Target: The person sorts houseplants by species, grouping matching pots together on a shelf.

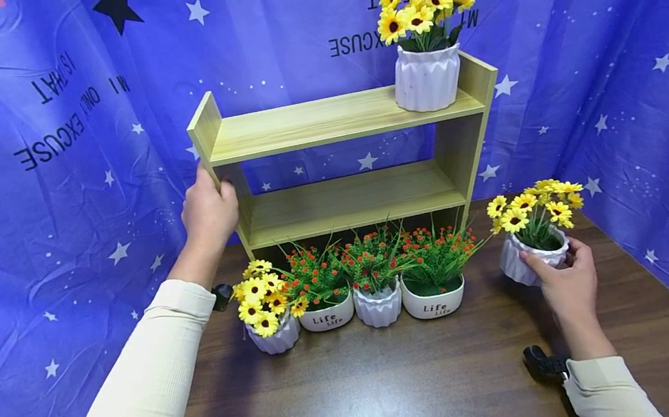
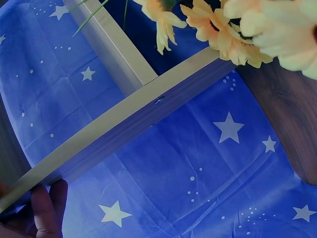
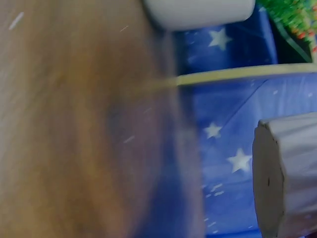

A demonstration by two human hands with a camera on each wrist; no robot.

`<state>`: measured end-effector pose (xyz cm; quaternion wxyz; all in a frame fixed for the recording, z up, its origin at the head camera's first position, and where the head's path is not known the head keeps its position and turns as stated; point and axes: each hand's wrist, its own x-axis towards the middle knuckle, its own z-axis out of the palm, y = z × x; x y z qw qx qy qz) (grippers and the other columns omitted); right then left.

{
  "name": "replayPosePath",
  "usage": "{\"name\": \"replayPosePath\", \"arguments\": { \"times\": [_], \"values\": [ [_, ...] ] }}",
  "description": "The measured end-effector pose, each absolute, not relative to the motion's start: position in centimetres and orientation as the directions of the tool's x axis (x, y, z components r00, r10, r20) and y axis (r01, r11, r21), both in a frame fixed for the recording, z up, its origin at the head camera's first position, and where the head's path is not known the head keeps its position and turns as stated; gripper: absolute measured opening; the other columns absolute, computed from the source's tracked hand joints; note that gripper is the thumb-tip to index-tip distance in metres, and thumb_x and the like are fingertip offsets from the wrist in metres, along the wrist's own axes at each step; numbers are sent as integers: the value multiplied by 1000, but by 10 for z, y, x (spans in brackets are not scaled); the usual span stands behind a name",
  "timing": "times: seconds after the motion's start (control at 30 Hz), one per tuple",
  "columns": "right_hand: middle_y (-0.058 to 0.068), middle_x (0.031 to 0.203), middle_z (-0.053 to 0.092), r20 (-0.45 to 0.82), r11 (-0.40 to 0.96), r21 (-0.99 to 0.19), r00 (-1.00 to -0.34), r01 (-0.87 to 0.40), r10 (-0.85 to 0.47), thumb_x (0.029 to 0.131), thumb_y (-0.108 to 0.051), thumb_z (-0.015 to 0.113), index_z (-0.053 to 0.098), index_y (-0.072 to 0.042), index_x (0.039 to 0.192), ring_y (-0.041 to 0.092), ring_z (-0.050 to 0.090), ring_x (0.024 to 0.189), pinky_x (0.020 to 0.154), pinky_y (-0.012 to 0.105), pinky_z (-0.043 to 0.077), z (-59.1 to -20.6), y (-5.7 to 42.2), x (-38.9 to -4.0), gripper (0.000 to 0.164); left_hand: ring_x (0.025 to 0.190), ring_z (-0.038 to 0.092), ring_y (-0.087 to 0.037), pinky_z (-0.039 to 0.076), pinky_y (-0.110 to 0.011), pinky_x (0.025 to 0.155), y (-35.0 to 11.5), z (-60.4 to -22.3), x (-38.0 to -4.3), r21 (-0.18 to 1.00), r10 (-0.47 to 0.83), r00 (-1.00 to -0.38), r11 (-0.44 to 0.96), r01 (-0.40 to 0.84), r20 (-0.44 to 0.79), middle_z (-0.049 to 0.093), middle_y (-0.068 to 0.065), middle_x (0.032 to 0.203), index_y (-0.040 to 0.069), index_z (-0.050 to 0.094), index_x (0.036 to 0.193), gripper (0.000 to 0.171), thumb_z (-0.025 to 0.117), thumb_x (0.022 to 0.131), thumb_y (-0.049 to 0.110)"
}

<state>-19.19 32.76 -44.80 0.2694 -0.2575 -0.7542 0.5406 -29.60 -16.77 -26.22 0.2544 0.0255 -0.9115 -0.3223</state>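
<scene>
My left hand (image 1: 209, 209) grips the left side panel of a pale wooden shelf (image 1: 328, 119). In the left wrist view, fingers (image 2: 47, 208) curl against that panel's edge. On the right, my right hand (image 1: 569, 285) holds a potted yellow flower plant (image 1: 533, 258) by its white fluted pot. The right wrist view shows this pot (image 3: 302, 173) with its base exposed, off the table. Another yellow flower pot (image 1: 428, 79) stands on the right end of the top shelf board. The middle board (image 1: 353, 200) also shows.
Along the shelf's front stand a yellow flower pot (image 1: 275, 334), two white oval planters with red flowers (image 1: 327, 316) and a fluted pot with red flowers (image 1: 379, 306). They stand on a dark wooden table (image 1: 362, 392). A blue starred curtain (image 1: 84, 224) hangs behind and at both sides.
</scene>
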Motion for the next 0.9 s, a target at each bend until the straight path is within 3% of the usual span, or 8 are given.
{"name": "replayPosePath", "arguments": {
  "times": [0.17,0.43,0.6,0.9],
  "values": [
    [8,136,47,204,320,-947,-708,32,676,82,-25,81,39,-7,146,22,50,120,95,25,46,-425,318,-187,79,111,58,-51,42,-65,86,-168,-263,-295,601,-206,-873,790,118,441,61,-31,123,9,42,144,46,42,101,24],
    [-5,117,52,400,383,-906,-659,-180,637,76,-13,85,48,-7,138,8,54,103,80,14,46,-386,302,-187,72,111,58,-51,42,-64,86,-169,-263,-296,602,-207,-875,790,114,437,61,-30,123,10,40,146,48,42,100,24],
    [-4,115,56,481,369,-875,-636,-312,603,74,-4,85,51,-8,135,9,58,100,79,14,48,-358,292,-187,70,110,59,-51,43,-64,85,-168,-262,-296,598,-202,-878,793,114,435,61,-29,123,11,40,147,48,42,100,24],
    [0,117,58,528,313,-848,-623,-429,577,72,-3,87,54,-9,130,14,56,105,83,23,46,-302,265,-193,67,110,58,-51,42,-64,85,-168,-261,-295,605,-208,-881,789,105,424,61,-29,124,12,38,148,49,42,101,24]
  ]
}}
